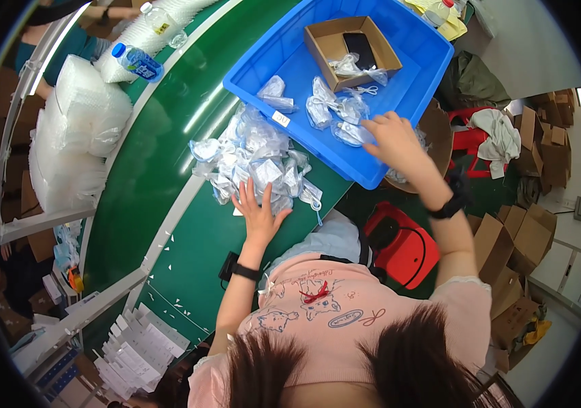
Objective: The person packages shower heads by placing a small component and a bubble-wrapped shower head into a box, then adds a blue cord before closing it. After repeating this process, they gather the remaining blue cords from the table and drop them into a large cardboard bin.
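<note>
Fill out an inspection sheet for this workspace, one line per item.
Surface: green table, small white scraps on it.
Job's things: pile of bagged white items; more bags inside blue bin, beside cardboard box.
Clutter: blue-capped bottle, bubble wrap.
Hands: left hand spread on the pile; right hand at the bin's near side, grip unclear.
Cables: white cable at the pile's right edge.
Surroundings: red stool, cardboard cartons at right.

Green tabletop (201,234) open left of the left hand (260,216) — bagged pile (253,146) blocking ahead, blue tub wall (324,149) toward the right hand (400,145).
</note>
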Demonstrator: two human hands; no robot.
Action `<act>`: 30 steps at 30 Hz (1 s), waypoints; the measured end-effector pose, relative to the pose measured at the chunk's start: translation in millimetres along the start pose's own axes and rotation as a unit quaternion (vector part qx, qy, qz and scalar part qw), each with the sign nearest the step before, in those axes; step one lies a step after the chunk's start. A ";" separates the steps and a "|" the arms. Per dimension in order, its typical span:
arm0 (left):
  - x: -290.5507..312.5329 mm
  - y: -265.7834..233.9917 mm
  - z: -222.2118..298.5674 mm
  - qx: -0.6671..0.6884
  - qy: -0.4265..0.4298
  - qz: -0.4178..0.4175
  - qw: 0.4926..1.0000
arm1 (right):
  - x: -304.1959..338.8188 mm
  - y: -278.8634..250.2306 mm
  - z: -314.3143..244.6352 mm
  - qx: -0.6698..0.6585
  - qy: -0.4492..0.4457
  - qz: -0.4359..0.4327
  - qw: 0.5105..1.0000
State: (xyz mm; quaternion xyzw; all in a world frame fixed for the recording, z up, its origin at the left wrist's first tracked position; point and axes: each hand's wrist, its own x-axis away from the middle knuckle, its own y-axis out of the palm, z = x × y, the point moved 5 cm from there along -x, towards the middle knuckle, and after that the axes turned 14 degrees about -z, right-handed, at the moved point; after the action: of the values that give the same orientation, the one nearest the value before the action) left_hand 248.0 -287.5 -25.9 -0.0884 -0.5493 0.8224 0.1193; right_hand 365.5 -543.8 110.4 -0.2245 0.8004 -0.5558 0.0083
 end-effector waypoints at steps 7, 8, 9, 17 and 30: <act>13.4 -32.1 1.2 0.085 -0.015 0.046 0.995 | -109.5 67.1 37.2 0.128 -0.103 -0.084 0.983; 14.3 -34.1 1.3 0.089 -0.019 0.048 0.995 | -124.0 75.0 32.1 0.107 -0.070 -0.079 0.989; 14.0 -34.8 0.4 0.093 -0.021 0.050 0.994 | -130.5 75.7 25.7 0.108 -0.074 -0.077 0.988; 27.1 -40.5 -29.1 0.112 -0.119 0.094 0.982 | -122.1 113.1 2.4 0.323 -0.141 -0.088 0.932; -61.9 15.0 -112.6 0.104 -0.079 0.059 0.990 | -149.5 80.5 16.7 -0.093 -0.052 -0.085 0.991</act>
State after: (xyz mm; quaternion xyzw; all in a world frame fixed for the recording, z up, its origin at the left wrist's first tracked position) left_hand 336.8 -211.8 -81.8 -0.0428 -0.4622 0.8850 0.0351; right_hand 476.1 -480.9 -3.2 -0.3201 0.8251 -0.4651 -0.0183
